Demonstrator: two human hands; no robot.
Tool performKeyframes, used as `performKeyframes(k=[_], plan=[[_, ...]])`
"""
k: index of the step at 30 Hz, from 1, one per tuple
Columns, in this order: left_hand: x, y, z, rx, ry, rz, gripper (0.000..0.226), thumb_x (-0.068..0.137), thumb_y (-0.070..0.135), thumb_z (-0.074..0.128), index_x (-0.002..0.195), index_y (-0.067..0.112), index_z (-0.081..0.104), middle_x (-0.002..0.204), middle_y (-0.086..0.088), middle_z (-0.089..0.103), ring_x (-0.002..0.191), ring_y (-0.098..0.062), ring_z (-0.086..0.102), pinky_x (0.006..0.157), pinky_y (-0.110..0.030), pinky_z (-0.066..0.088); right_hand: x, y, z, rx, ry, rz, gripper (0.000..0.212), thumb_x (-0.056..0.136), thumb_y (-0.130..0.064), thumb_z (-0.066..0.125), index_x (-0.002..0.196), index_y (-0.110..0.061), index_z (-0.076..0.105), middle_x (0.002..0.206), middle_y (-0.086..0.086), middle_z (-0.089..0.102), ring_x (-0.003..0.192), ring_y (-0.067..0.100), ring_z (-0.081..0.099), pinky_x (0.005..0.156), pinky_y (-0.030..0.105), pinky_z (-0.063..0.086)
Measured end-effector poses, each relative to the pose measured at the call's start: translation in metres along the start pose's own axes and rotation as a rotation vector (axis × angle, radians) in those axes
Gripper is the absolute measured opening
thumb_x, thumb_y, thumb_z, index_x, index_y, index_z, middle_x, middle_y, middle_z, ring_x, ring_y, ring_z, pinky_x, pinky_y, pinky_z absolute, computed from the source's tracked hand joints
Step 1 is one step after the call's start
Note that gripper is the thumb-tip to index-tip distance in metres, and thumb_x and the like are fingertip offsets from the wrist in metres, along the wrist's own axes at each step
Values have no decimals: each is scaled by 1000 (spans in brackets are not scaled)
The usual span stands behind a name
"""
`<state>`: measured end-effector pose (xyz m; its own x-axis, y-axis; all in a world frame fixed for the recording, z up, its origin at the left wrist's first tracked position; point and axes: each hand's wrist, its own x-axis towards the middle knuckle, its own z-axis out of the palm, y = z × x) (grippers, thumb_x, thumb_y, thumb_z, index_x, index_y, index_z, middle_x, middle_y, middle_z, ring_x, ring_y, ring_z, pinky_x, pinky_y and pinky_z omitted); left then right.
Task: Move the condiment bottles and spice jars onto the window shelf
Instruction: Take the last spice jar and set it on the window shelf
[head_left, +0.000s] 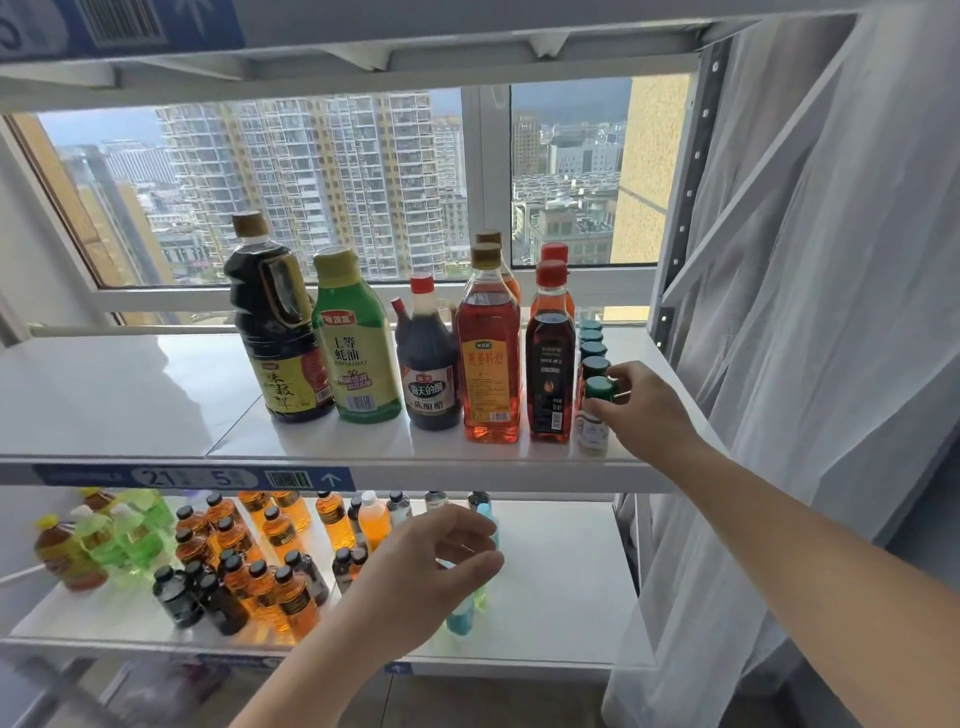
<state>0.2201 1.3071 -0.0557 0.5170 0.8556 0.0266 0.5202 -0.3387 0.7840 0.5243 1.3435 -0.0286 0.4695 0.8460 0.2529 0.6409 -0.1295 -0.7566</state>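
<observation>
Spice jars (592, 353) are lining up in a row running near to far at the right end of the window shelf (130, 405), and you are dealing with the nearest one. Nearest to you, your left hand (436, 561) is hovering half-curled in front of the lower shelf (561, 571), over blue and green bottles (470, 608); whether it is gripping any of them you cannot tell from here. Further in, your right hand (641, 402) is closing its fingertips around the green-capped jar (596, 415) at the front of that row, close to the shelf's near edge. Just left of it the dark sauce bottle (549, 358) and the amber bottle (490, 353) are standing, with the vinegar bottle (428, 358), the green oyster sauce bottle (358, 343) and the big soy bottle (278, 322) further left, the window (311, 182) behind. The risk you are running, I judge: the jar is sitting so near the edge that a careless release could tip it off, or a nudge leftward could knock the tall bottle beside it
</observation>
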Motion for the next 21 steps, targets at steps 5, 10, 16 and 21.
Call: performKeyframes(k=[5, 10, 16, 21], plan=[[-8, -2, 3, 10, -13, -19, 17, 91, 41, 72, 107, 41, 66, 96, 25, 72, 93, 9, 66, 82, -12, 55, -10, 7, 0, -6, 46, 9, 65, 87, -36, 80, 137, -9, 50, 121, 8, 61, 102, 22, 64, 83, 35, 54], [-20, -7, 6, -9, -43, -20, 18, 92, 40, 72, 109, 39, 68, 97, 21, 74, 93, 9, 66, 76, -7, 52, -35, 12, 3, -2, 77, 19, 63, 88, -33, 79, 138, -8, 50, 124, 10, 58, 100, 18, 60, 86, 31, 50], [-34, -16, 11, 21, -110, -11, 17, 90, 47, 71, 107, 44, 67, 98, 29, 72, 94, 7, 67, 89, -23, 58, -73, 21, 7, -23, 57, 91, 54, 89, -29, 75, 134, -10, 53, 124, 7, 56, 100, 17, 60, 86, 30, 48], [-50, -22, 9, 17, -144, 13, 17, 90, 46, 71, 107, 43, 67, 98, 30, 72, 94, 7, 68, 89, -24, 58, -104, 31, 12, -43, 37, 129, 46, 90, -26, 74, 130, -12, 56, 120, 5, 60, 102, 18, 60, 85, 28, 44]])
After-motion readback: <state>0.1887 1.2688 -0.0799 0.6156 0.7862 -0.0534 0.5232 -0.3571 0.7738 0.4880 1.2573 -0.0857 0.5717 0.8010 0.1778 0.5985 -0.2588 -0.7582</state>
